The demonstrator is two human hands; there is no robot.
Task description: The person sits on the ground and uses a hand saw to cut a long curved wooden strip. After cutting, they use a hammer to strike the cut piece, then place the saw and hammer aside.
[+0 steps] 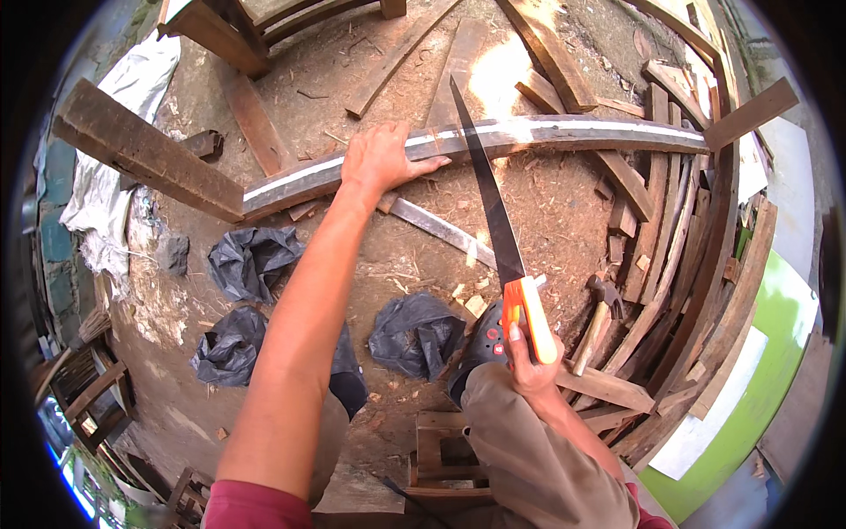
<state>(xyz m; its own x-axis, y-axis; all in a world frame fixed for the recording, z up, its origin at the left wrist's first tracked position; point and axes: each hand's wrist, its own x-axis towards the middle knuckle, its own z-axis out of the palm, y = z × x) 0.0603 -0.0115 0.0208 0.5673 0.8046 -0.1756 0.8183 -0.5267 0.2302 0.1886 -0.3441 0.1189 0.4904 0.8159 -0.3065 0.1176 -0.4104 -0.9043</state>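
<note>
"Two hands and one long beam (564, 133) make up the middle of this, right?"

"Yes. The beam lies crosswise in front of the person, above the dirt floor (176, 388), with a white stripe along it and a post at each end, left post (150, 150) and right post (749, 115). The saw (500, 220) crosses over it, tip past the far edge. I can't tell whether the teeth touch the wood."

"And the fingers?"

"Those of the right hand (529, 363) are wrapped round the orange handle. On the left hand (381, 159), the thumb is spread to the right along the beam; the other fingers bend over the far side, partly hidden, so I can't tell how hard they grip."

"How would you use the saw well there?"

"I'd press the beam down firmly, keep that thumb well clear of the blade, and start with short, light strokes. Then long, even ones, with wrist and elbow in line."

"Anything nearby to mind?"

"A loose wood strip (445, 234) lies under the beam, and the right shoe (483, 342) is near the handle, so keep the knee out of the stroke. The hammer (597, 322) lies further right, beside the stacked planks (656, 220)."
</note>
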